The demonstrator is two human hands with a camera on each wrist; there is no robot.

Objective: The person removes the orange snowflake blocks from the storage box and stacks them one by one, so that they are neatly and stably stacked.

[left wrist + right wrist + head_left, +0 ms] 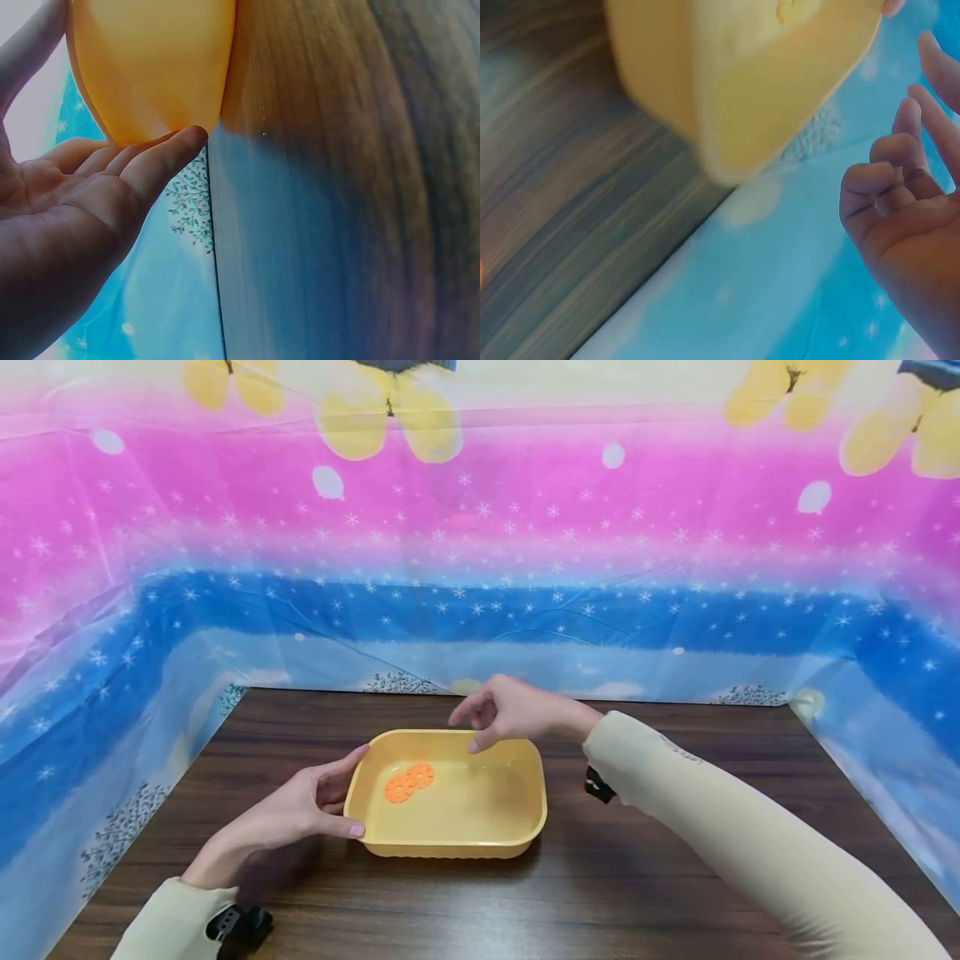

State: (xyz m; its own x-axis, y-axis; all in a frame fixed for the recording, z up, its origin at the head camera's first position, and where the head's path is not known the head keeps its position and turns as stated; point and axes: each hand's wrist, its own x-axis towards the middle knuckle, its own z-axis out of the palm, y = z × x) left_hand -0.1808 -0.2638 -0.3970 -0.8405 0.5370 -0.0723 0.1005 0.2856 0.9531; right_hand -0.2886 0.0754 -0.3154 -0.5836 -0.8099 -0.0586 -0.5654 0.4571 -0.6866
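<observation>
A yellow plastic tub (pixel 480 843) stands on the table. Two orange notched discs (pixel 399 788), flat and overlapping, lie on its floor toward the left. At the tub's left end, my left hand (pixel 300 806) holds it, thumb at the near corner and fingers reaching to the far one. The left wrist view shows those fingers (pixel 161 161) against the tub's outer wall (pixel 157 67). My right hand (pixel 517 708) hovers over the far rim, fingers loosely bent. In the right wrist view nothing lies in that hand (pixel 915 210), and it is apart from the tub.
Dark wood-grain table (pixel 675 860) surrounds the tub. A patterned pink and blue cloth (pixel 570 552) hangs along the table's back and sides. Black wrist devices (pixel 240 928) sit at both sleeve cuffs.
</observation>
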